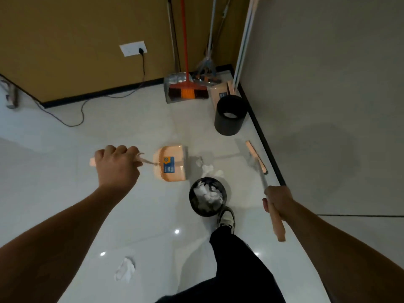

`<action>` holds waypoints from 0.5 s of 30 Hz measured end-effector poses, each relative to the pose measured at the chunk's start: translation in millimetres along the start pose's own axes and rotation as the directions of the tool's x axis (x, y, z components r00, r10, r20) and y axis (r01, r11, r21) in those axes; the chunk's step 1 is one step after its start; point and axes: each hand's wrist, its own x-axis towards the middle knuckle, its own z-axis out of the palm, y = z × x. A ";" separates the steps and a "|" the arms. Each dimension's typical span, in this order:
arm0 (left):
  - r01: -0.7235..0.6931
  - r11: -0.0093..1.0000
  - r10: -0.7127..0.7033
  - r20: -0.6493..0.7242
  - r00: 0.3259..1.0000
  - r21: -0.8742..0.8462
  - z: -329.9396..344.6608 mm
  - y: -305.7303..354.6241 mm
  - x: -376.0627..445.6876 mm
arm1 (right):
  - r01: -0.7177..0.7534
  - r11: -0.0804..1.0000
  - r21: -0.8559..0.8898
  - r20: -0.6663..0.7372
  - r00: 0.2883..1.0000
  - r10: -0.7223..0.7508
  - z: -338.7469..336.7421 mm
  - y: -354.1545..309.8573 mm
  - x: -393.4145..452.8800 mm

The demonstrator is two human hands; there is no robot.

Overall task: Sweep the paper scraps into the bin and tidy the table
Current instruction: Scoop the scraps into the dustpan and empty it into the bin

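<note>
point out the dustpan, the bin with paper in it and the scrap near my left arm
dustpan (172, 164), head view, blue label
bin (192, 193), head view, left rim
paper scrap (125, 268), head view, its middle

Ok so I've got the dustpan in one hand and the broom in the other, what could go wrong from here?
1. The round black bin full of paper sits right against your shoe; a step could tip it.
2. The crumpled white scraps by the bin lie beyond the peach plastic dustpan, so a broad stroke might scatter them.
3. The lone white scrap near your left arm is easily missed.
</note>
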 end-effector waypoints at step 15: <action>0.017 0.999 -0.016 0.040 0.999 -0.027 75.1 29.9 133.7 | -0.264 0.964 -0.020 0.027 0.964 0.264 58.8 -86.5 108.6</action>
